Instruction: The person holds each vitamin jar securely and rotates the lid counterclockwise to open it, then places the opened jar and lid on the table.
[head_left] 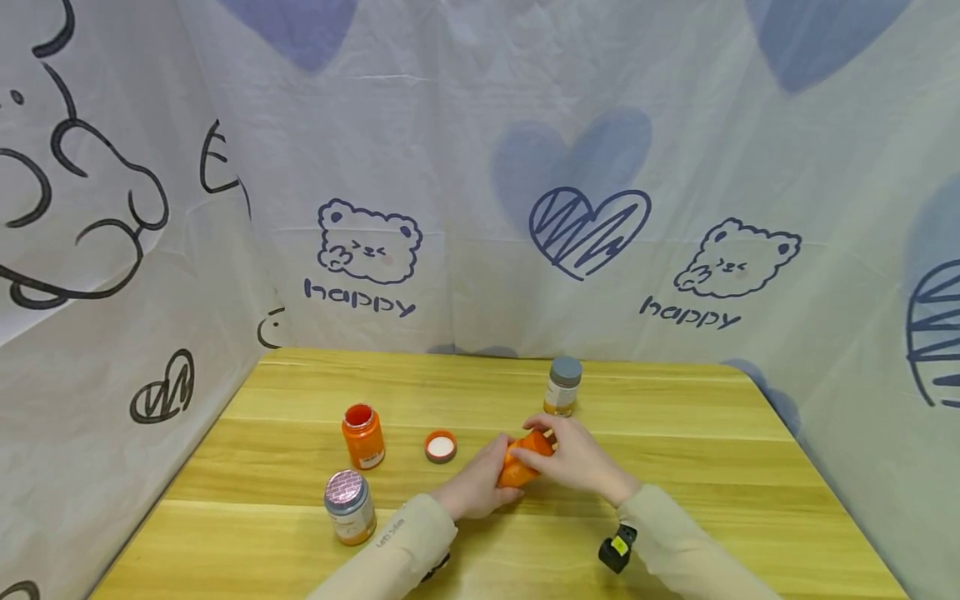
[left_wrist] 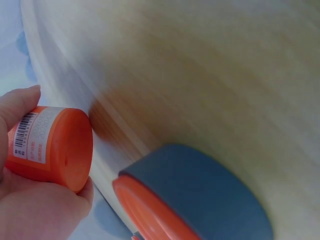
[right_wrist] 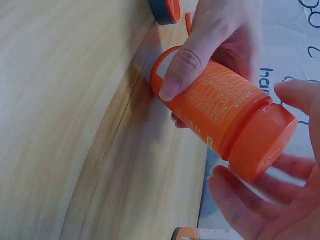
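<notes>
An orange bottle [head_left: 519,471] with an orange cap [right_wrist: 262,142] is held tilted above the table. My left hand [head_left: 480,482] grips its body, thumb across the printed label; the bottle's base faces out in the left wrist view. My right hand [head_left: 573,454] is spread around the cap end. In the right wrist view its thumb stands apart from the cap and its fingers lie loosely beneath it. Left of the hands lies a loose grey cap [head_left: 440,457], inside up with a white liner; it looms large in the left wrist view.
An open orange bottle [head_left: 363,440] stands to the left on the wooden table [head_left: 705,467]. Nearer me is a jar [head_left: 351,512] with a pink patterned top. A grey-capped jar [head_left: 562,390] stands behind my right hand. Printed cloth [head_left: 480,167] hangs around the table.
</notes>
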